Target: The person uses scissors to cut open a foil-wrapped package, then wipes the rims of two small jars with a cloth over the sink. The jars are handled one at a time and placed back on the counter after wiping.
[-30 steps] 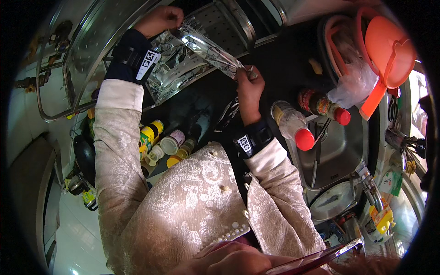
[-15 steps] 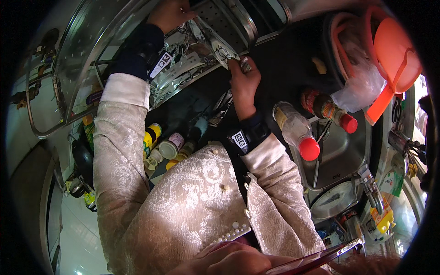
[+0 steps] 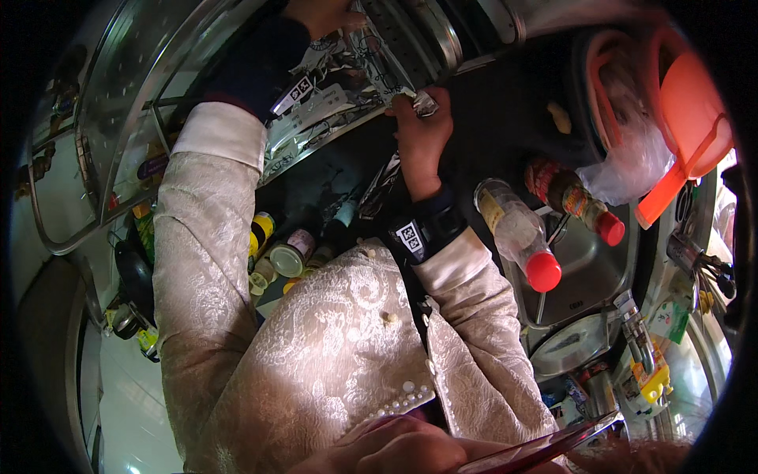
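Note:
A silvery sheet with dark printed patterns, foil-like and crumpled, lies along a metal pull-out basket. My right hand is closed at its near right corner, with a crumpled bit of it showing between thumb and fingers. At the top edge, my left hand is over the sheet's far part. Its fingers are partly cut off and dim, so their grip is unclear. A narrow dark, shiny strip hangs just left of my right wrist.
Two red-capped bottles, one clear and one with dark contents, lie by the sink at right. Beyond are orange plastic basins and a clear plastic bag. Several jars stand below the basket. A pan lid sits nearer.
My left hand has gone farther up and right, partly out of the picture. The right hand keeps its hold, barely moved. The bottles and basins appear shifted slightly right and down.

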`<action>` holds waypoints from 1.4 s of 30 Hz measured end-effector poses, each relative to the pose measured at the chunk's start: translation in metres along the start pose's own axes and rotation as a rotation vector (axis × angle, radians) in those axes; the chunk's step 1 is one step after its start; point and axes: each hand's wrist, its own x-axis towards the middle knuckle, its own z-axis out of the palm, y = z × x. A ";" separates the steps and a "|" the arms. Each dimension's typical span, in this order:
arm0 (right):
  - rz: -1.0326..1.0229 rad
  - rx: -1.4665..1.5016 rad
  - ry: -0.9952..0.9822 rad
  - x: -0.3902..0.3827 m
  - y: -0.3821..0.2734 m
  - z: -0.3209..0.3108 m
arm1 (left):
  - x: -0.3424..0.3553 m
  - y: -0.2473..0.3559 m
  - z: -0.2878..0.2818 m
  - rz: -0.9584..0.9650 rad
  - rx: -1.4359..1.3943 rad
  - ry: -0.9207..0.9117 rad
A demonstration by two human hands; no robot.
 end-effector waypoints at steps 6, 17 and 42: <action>-0.101 -0.153 0.011 0.001 0.008 -0.001 | -0.002 -0.001 0.009 -0.015 0.094 0.020; -0.168 -0.436 0.011 0.002 0.006 0.002 | -0.004 -0.006 0.014 -0.087 0.129 -0.079; -0.598 -0.956 -0.246 -0.034 -0.018 -0.006 | -0.004 -0.004 0.012 -0.038 0.051 0.000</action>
